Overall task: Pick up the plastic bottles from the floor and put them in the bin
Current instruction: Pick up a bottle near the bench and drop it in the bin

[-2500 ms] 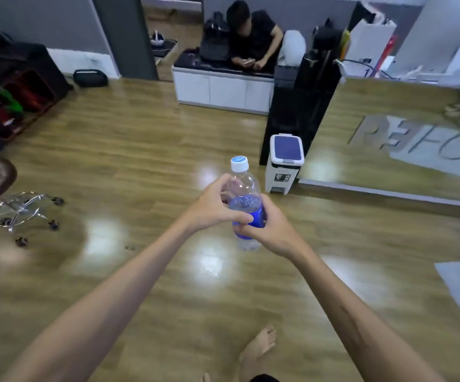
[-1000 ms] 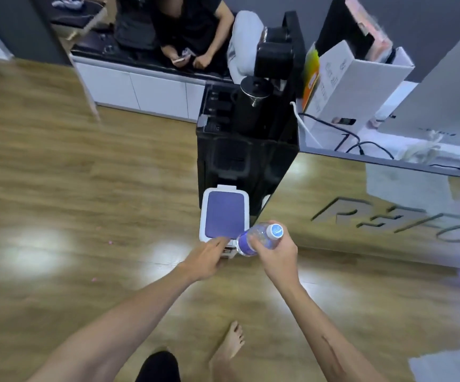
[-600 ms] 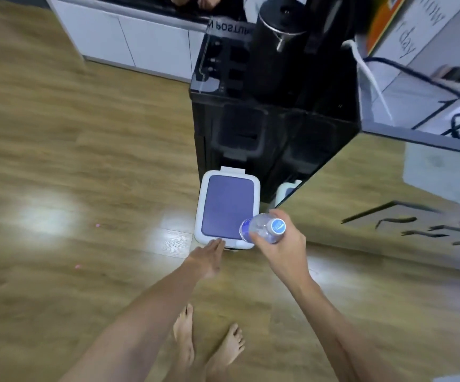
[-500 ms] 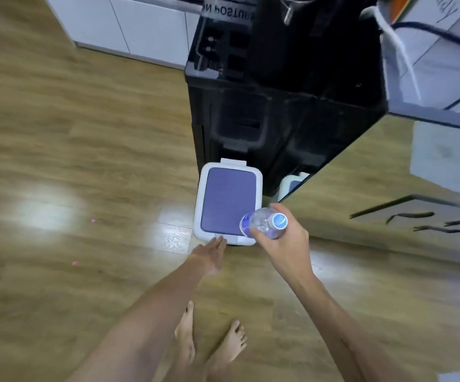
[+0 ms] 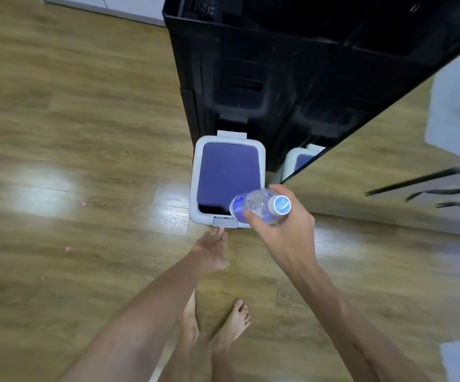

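A clear plastic bottle (image 5: 259, 206) with a blue label and a white-and-blue cap is gripped in my right hand (image 5: 284, 238), tilted with its cap towards me, just above the near right corner of the bin. The small white bin (image 5: 194, 194) has a purple-blue lid (image 5: 229, 175); a dark gap shows along the lid's near edge. My left hand (image 5: 212, 250) reaches down with straight fingers, their tips at the grey button on the bin's front edge.
A tall black cabinet (image 5: 264, 78) stands right behind the bin. A mirrored panel (image 5: 388, 188) runs along the right and reflects the floor. My bare feet (image 5: 218, 329) stand on the wooden floor just before the bin. Open floor lies to the left.
I have come up to the bin and now look down on it. The bottle passed from both hands to my right hand alone. My left hand went down to the bin's front; the lid shows a gap.
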